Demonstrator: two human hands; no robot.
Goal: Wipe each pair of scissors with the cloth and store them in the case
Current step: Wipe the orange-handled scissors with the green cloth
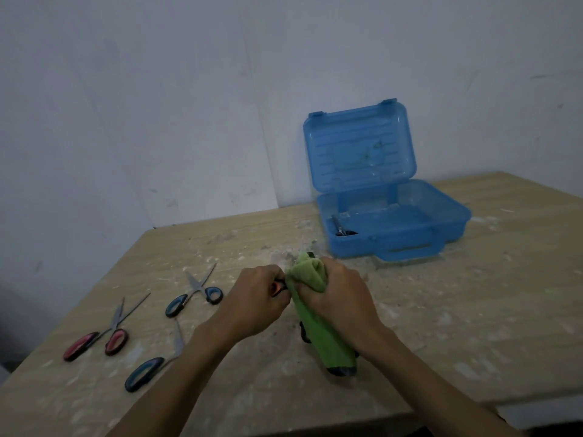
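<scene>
My left hand grips the orange-and-black handle of a pair of scissors. Its blades are hidden inside the green cloth, which my right hand clutches around them above the table. The blue plastic case stands open at the back right, with one pair of scissors lying in its left corner. Three more pairs lie on the table to the left: a blue-handled pair, a red-handled pair and another blue-handled pair partly under my left forearm.
The wooden table is dusty and speckled with white debris. A pale wall rises behind it, and the case lid leans near that wall. The table's front edge runs along the lower right.
</scene>
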